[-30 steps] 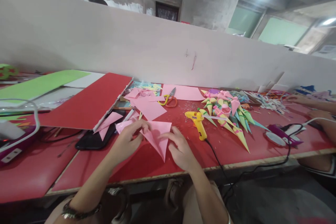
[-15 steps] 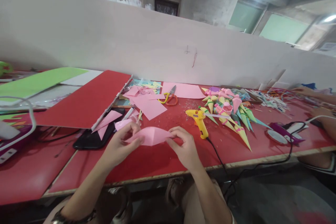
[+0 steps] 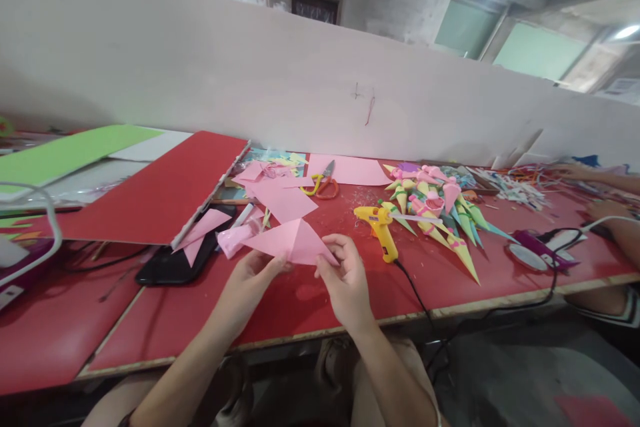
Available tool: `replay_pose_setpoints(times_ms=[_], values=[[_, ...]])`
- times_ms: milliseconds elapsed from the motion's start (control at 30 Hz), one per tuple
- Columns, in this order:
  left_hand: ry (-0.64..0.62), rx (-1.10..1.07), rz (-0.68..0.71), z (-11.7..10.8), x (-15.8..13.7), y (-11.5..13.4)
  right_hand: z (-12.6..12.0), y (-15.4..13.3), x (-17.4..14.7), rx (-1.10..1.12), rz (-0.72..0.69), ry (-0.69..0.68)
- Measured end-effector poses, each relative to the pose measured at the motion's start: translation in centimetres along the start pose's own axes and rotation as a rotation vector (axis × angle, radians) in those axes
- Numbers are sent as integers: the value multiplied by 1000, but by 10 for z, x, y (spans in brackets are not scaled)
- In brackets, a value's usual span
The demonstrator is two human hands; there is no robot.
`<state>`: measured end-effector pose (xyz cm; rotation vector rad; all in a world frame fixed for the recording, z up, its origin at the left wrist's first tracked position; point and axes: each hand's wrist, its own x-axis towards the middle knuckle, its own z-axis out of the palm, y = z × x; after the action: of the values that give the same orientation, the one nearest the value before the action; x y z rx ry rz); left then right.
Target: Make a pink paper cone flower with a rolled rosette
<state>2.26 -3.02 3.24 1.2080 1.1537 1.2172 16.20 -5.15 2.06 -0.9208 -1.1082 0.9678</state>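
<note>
A triangular piece of pink paper, creased down its middle, is held up over the red table between both hands. My left hand pinches its lower edge near the centre, thumb on the near face. At its right corner, my right hand grips the sheet between thumb and curled fingers. Beyond the paper lie flat pink sheets and scissors with yellow and red handles. To the right, a yellow glue gun rests on its side, with a glue stick poking from its back.
Several small paper cones in pink, yellow, green and blue are heaped right of the glue gun. A black tray and a red board lie left. Cords trail over the front edge. Another person's arm is at far right.
The pink paper has tilted up so its peaked triangle faces me. My left hand has shifted from the left corner to the lower edge near the middle.
</note>
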Motion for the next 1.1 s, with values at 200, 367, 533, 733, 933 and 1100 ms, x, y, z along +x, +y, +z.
replay_pose_setpoints(times_ms=[200,367,533,733,933,1100], values=[[82,233,13,-1,-6,6,3,2,1,10,23,97],[41,196,24,1,-6,5,13,5,1,198,139,53],[17,234,82,1,-6,4,16,6,-3,161,174,-19],[18,307,124,1,-9,11,14,8,-4,87,169,9],[48,268,151,2,-10,5,15,4,-5,94,144,-20],[48,251,193,5,-10,3,14,6,-6,79,142,-18]])
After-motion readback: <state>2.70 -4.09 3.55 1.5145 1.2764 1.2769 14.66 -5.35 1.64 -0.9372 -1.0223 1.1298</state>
